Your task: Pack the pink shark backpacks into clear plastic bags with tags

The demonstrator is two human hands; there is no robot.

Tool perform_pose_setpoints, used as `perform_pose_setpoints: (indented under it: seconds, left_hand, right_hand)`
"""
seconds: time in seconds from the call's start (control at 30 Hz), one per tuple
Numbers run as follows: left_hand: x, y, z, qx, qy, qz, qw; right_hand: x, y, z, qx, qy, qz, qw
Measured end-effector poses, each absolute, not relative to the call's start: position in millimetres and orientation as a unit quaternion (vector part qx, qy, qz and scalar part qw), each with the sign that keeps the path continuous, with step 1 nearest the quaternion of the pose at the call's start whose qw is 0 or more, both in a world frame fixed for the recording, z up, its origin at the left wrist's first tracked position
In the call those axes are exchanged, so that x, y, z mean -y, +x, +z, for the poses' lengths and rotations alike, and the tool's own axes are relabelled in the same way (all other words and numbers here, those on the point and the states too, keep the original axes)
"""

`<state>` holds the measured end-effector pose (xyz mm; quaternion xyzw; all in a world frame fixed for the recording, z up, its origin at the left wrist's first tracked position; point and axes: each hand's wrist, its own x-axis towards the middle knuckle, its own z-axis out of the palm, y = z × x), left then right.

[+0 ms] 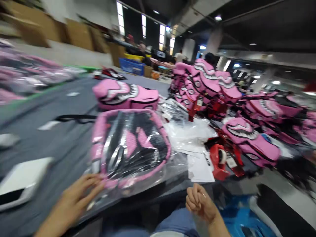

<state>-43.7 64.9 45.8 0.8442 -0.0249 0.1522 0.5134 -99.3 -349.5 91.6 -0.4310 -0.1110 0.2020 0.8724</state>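
Note:
A pink backpack (134,141) with black mesh back lies in a clear plastic bag on the dark cloth-covered table. At its near left corner, my left hand (79,197) pinches the bag's edge between thumb and fingers. My right hand (201,204) is curled closed above my lap, apart from the backpack. A small glint shows at its fingertips, but what it holds, if anything, I cannot make out. Just behind the bagged backpack lies another pink backpack (125,93) with a toothy mouth design.
Right of the bagged backpack are crumpled plastic bags (190,133), a white paper sheet (201,168) and a red tape dispenser (218,161). Pink backpacks (202,82) are piled behind. A white box-like object (24,177) lies left. A blue crate (132,66) stands farther back.

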Motion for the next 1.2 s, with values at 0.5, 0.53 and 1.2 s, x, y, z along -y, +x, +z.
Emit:
perform_pose_setpoints:
  seconds: [0.5,0.53,1.2]
  left_hand:
    - [-52,-54,60,0.001,0.879,0.119,0.461]
    - [-52,-54,60,0.001,0.88,0.116,0.46]
    - [-52,-54,58,-0.014,0.866,0.116,0.486]
  right_hand:
    - [129,66,185,0.702,-0.67,0.241,0.019]
    - [126,71,181,0.695,-0.679,0.239,0.005]
    - [148,58,132,0.527,-0.838,0.082,0.115]
